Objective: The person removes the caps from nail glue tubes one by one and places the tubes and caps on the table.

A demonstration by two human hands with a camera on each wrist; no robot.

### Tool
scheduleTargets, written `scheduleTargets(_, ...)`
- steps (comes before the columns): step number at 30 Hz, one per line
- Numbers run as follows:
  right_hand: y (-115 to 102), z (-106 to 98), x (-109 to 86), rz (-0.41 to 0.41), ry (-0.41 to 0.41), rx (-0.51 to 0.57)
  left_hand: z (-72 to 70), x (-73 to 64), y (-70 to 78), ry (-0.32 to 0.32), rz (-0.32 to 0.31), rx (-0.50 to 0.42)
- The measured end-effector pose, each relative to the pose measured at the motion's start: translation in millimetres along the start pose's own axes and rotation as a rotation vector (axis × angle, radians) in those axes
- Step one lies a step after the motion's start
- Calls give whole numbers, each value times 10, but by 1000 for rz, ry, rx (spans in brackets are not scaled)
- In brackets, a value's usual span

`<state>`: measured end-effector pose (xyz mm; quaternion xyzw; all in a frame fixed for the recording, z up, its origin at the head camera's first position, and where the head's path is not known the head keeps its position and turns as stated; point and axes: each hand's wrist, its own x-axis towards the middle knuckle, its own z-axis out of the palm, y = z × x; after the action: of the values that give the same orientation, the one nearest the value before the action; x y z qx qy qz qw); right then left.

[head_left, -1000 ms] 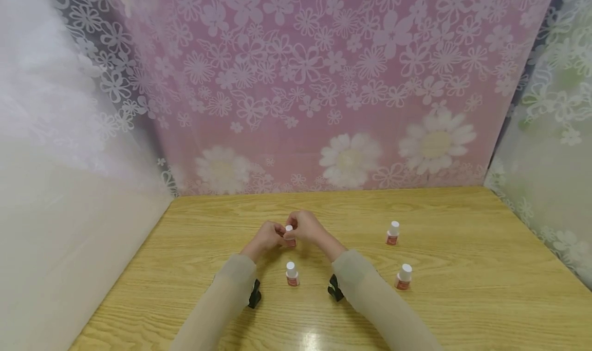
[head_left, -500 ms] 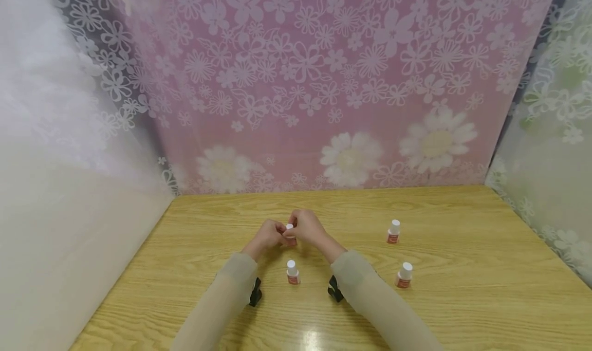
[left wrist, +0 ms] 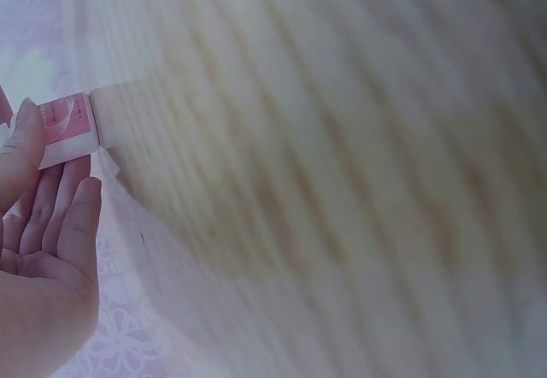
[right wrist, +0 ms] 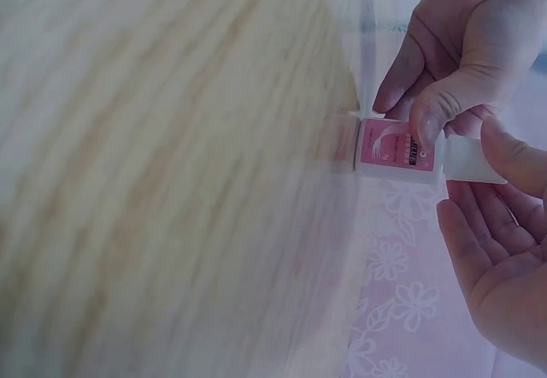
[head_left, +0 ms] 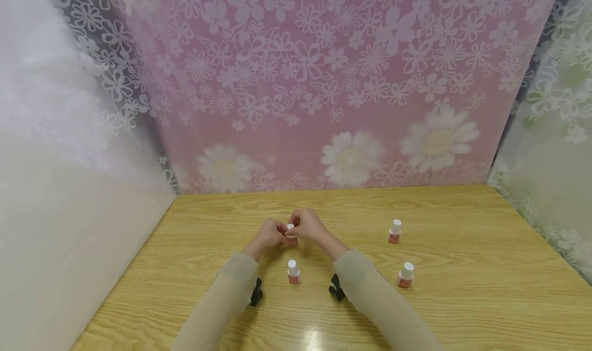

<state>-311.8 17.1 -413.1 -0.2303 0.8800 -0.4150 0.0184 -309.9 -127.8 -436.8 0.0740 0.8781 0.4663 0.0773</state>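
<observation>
A small white bottle [right wrist: 397, 145] with a pink label stands on the table between both hands. My left hand [head_left: 270, 234] holds its body, the thumb lying across the label in the right wrist view. Around the white cap [right wrist: 470, 160] the thumb and fingers of my right hand [head_left: 309, 226] pinch from above. The left wrist view shows the label [left wrist: 67, 120] beside my left thumb, while the cap is cut off at that view's edge. Nearer to me, between the forearms, another white bottle [head_left: 293, 273] with a red label stands upright, cap on.
Two similar capped bottles stand to the right, one farther back [head_left: 394, 232] and one nearer [head_left: 405, 276]. The wood-grain table [head_left: 462, 238] meets a pink flowered curtain [head_left: 277, 150] at the back. Pale sheets hang at the left [head_left: 83, 186] and right [head_left: 550, 150].
</observation>
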Motion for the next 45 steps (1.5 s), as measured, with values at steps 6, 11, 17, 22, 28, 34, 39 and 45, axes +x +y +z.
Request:
scheduleTargets(6, -18, -17, -6, 23, -23, 6, 3, -4, 17, -17, -15, -46)
scheduleTargets(11, -38, -33, -11, 31, -21, 5, 2, -5, 16, -15, -15, -73)
scheduleTargets(17, -44, -50, -6, 22, -34, 17, -10, 4, 9, -14, -6, -63)
scheduleTargets(22, -53, -60, -11, 12, -50, 15, -15, -2, 6, -15, 3, -55)
scheduleTargets(28, -54, -54, -8, -6, -60, 0, -11, -20, 16, -14, 4, -53)
scheduleTargets(34, -65, -15, -12, -2, -12, -31, -4, -19, 20, -3, 4, -38)
scheduleTargets(39, -75, 9, -34, 59, 32, -10, 7, -27, 21, -5, -2, -23)
scheduleTargets(45, -79, 1, -39, 62, 39, -11, 8, -2, -1, 8, -9, -15)
